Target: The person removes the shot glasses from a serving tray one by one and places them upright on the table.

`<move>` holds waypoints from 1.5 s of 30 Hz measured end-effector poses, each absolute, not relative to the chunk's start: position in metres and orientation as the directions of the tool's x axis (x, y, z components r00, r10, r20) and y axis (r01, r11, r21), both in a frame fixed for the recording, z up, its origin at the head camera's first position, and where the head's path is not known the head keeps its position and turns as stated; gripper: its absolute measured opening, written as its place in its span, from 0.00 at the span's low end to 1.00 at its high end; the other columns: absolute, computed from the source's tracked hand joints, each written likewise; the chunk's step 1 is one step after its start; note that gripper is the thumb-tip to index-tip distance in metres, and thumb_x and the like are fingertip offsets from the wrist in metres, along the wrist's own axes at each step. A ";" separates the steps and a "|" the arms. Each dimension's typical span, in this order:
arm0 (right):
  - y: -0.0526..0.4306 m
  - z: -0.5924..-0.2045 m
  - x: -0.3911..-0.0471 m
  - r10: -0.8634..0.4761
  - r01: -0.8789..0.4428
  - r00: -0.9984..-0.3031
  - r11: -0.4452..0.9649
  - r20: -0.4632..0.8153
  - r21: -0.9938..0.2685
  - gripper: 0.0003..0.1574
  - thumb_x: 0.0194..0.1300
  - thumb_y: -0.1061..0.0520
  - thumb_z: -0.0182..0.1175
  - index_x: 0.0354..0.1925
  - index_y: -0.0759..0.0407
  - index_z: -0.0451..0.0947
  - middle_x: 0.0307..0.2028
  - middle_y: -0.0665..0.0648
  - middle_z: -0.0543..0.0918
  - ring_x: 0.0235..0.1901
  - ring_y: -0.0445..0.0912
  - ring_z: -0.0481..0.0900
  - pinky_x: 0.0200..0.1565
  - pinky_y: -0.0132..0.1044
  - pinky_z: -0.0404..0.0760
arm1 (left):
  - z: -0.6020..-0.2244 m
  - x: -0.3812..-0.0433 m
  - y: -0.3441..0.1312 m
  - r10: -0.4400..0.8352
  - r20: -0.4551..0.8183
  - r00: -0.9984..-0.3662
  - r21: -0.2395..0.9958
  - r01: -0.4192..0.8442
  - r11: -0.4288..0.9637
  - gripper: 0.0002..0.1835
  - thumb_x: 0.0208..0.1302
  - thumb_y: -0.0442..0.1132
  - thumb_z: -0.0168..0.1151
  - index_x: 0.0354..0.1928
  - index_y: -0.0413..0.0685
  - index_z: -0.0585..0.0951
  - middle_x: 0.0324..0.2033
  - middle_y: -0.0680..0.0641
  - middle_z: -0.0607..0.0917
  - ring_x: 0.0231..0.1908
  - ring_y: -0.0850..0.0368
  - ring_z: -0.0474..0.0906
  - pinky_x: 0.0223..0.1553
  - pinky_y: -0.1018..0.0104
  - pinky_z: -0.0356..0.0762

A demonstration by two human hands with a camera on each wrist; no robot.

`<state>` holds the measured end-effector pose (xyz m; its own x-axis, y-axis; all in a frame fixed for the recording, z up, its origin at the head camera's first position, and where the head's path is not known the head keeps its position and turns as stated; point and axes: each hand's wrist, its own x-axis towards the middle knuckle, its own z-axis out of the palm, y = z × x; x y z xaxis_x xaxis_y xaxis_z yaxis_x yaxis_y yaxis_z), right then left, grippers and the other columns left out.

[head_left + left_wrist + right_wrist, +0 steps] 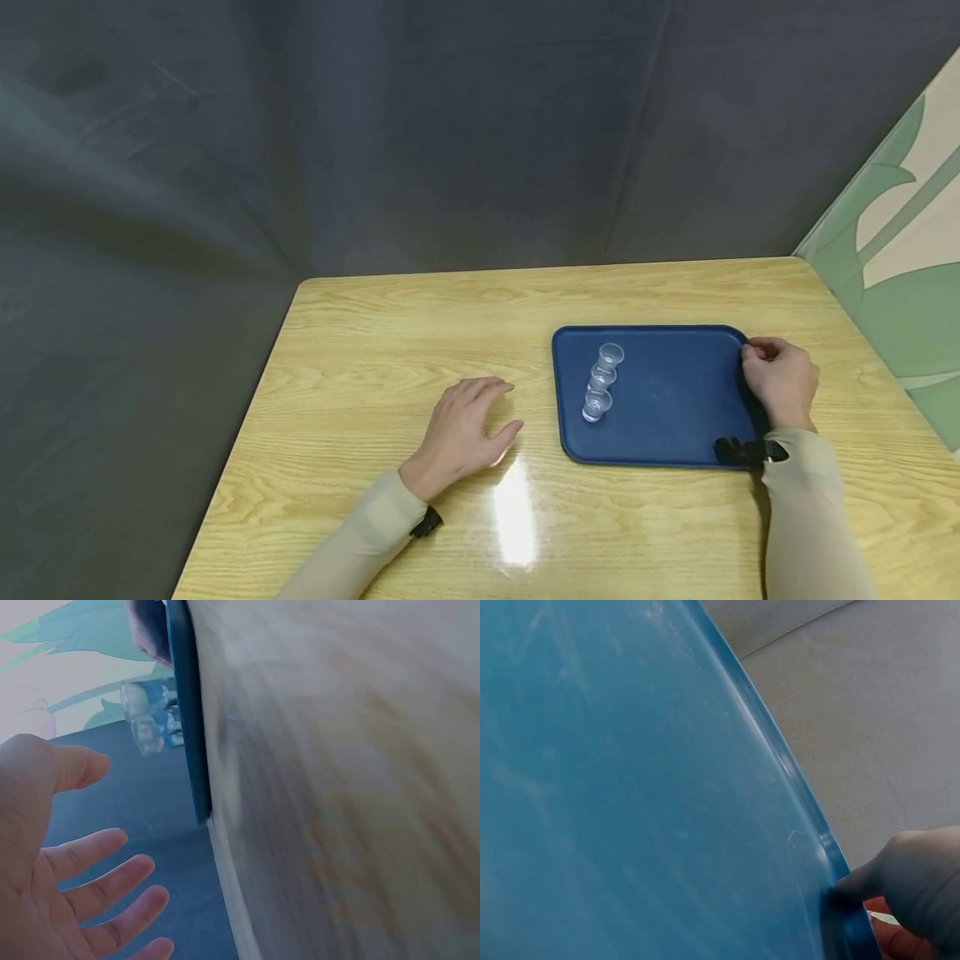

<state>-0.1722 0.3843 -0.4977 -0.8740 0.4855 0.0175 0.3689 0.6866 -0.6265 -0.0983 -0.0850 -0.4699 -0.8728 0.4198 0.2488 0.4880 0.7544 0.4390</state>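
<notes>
A blue rectangular tray (675, 400) lies on the wooden table, toward its right side. Small clear cups (602, 377) stand in a slightly slanted row near the tray's left end. My right hand (782, 379) grips the tray's right rim near the far corner; in the right wrist view the thumb presses over the rim (810, 802), with fingers beneath. To the left of the tray, my left hand (463, 429) is held with fingers spread and holds nothing. In the left wrist view its fingers (105, 892) are apart from the tray edge.
Wood-grain table (360, 367) surrounds the tray, with a bright reflection in front. A dark grey curtain (480, 142) hangs behind and to the left. On the right is a wall with a green leaf pattern (907, 325).
</notes>
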 end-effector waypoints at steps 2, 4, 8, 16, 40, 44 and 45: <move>0.384 -0.497 -0.170 0.489 0.378 -0.872 0.686 0.009 -0.622 0.27 0.77 0.51 0.53 0.59 0.71 0.82 0.47 0.72 0.85 0.45 0.61 0.78 0.39 0.42 0.66 | -0.468 -0.099 -0.079 0.429 0.240 -0.871 0.440 0.492 0.751 0.28 0.70 0.55 0.67 0.67 0.51 0.83 0.66 0.47 0.84 0.67 0.47 0.79 0.67 0.44 0.76; 0.385 -0.496 -0.169 0.492 0.386 -0.871 0.686 0.002 -0.616 0.27 0.77 0.51 0.53 0.59 0.71 0.82 0.48 0.72 0.85 0.46 0.62 0.78 0.39 0.42 0.66 | -0.466 -0.100 -0.072 0.438 0.229 -0.870 0.441 0.493 0.749 0.28 0.71 0.56 0.67 0.67 0.52 0.83 0.66 0.48 0.84 0.67 0.48 0.79 0.67 0.46 0.77; 0.388 -0.494 -0.166 0.510 0.412 -0.860 0.677 -0.015 -0.609 0.29 0.78 0.49 0.53 0.61 0.70 0.82 0.48 0.72 0.85 0.50 0.65 0.78 0.39 0.43 0.66 | -0.459 -0.104 -0.053 0.463 0.223 -0.858 0.422 0.513 0.747 0.28 0.72 0.58 0.65 0.68 0.54 0.82 0.67 0.50 0.83 0.68 0.50 0.78 0.68 0.49 0.76; 0.389 -0.496 -0.162 0.514 0.419 -0.857 0.671 -0.024 -0.612 0.29 0.79 0.49 0.52 0.61 0.71 0.81 0.50 0.72 0.84 0.52 0.66 0.78 0.41 0.44 0.65 | -0.446 -0.110 -0.016 0.519 0.194 -0.833 0.382 0.551 0.742 0.28 0.73 0.60 0.64 0.69 0.59 0.81 0.64 0.53 0.85 0.64 0.53 0.81 0.65 0.53 0.79; 0.389 -0.502 -0.165 0.507 0.403 -0.862 0.695 0.008 -0.595 0.28 0.79 0.50 0.52 0.60 0.71 0.81 0.48 0.72 0.85 0.46 0.63 0.79 0.40 0.44 0.65 | -0.452 -0.114 0.028 0.550 0.204 -0.809 0.284 0.587 0.758 0.22 0.72 0.58 0.66 0.62 0.60 0.86 0.48 0.55 0.90 0.44 0.57 0.87 0.39 0.66 0.83; 0.389 -0.502 -0.164 0.507 0.403 -0.862 0.697 0.009 -0.593 0.28 0.79 0.50 0.52 0.60 0.71 0.81 0.47 0.71 0.85 0.45 0.62 0.78 0.40 0.43 0.65 | -0.454 -0.117 0.030 0.548 0.218 -0.808 0.272 0.590 0.760 0.20 0.72 0.58 0.66 0.59 0.59 0.86 0.45 0.56 0.90 0.41 0.58 0.86 0.36 0.68 0.81; 0.388 -0.502 -0.164 0.507 0.404 -0.862 0.698 0.009 -0.591 0.28 0.79 0.50 0.52 0.60 0.71 0.81 0.47 0.71 0.85 0.44 0.61 0.78 0.39 0.43 0.65 | -0.455 -0.117 0.031 0.548 0.219 -0.807 0.269 0.590 0.762 0.20 0.72 0.58 0.66 0.58 0.59 0.87 0.44 0.56 0.90 0.40 0.59 0.86 0.35 0.69 0.80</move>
